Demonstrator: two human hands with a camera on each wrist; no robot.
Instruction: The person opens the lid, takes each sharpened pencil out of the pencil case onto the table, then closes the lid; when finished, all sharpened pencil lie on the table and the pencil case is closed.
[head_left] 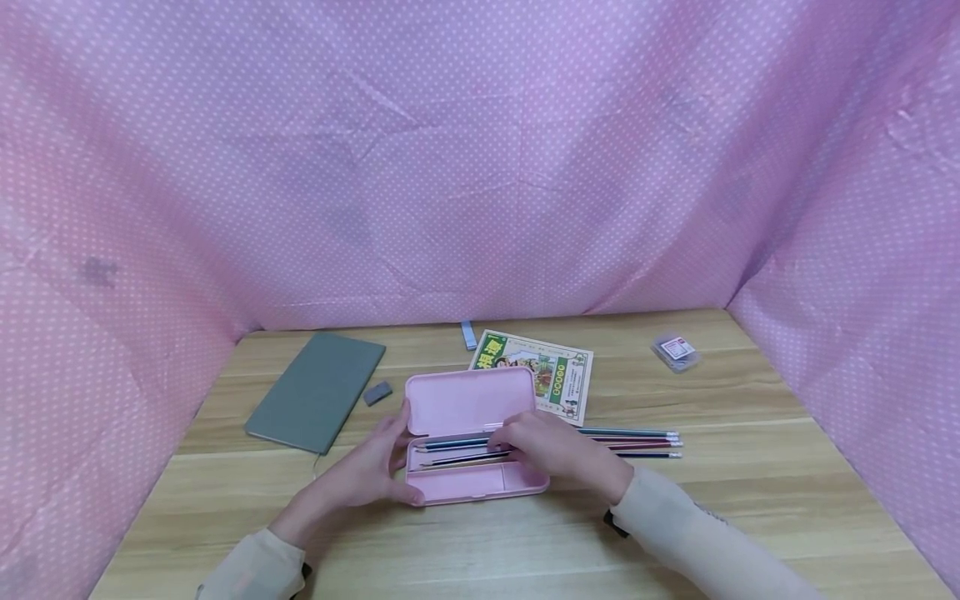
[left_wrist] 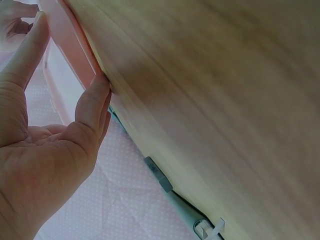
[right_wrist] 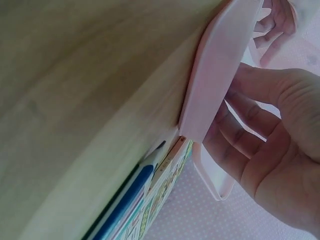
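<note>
An open pink pencil case (head_left: 471, 400) lies on the table with its lid folded back. My left hand (head_left: 367, 471) holds the case's left end, thumb at the front corner and fingers towards the back. In the left wrist view, the left thumb and fingers (left_wrist: 92, 102) span the case's end wall. Several pencils (head_left: 453, 444) lie lengthwise in the rear compartment. Over the case's right end, my right hand (head_left: 551, 446) curls its fingers down round the pencils. In the right wrist view those fingertips are hidden behind the case wall (right_wrist: 215, 75).
More pencils (head_left: 645, 444) lie on the table right of the case. Behind it is a printed booklet (head_left: 573, 371), with a small light-blue strip (head_left: 468, 335) farther back. A green notebook (head_left: 318, 392) and grey eraser (head_left: 377, 393) lie left; a small clear box (head_left: 677, 353) sits far right.
</note>
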